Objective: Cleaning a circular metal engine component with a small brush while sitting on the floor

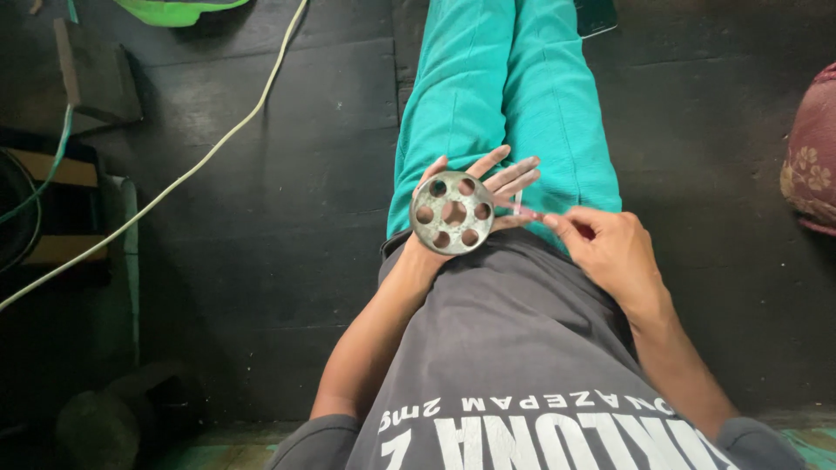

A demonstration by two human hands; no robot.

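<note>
A round grey metal disc point(452, 212) with a ring of holes around a centre hole rests flat on the palm of my left hand point(501, 178), whose fingers are spread out under it. My right hand point(610, 251) is just to the right of it, thumb and forefinger pinched on a small thin pale piece point(519, 207) next to the left fingertips. Both hands hover over my lap, above teal trousers point(505, 96) and a grey shirt point(514, 348).
A pale cable point(174, 183) runs diagonally across the dark floor at the left. A green object point(174, 9) lies at the top left, a dark block point(96, 78) beside it, and a patterned maroon cushion point(814, 157) sits at the right edge.
</note>
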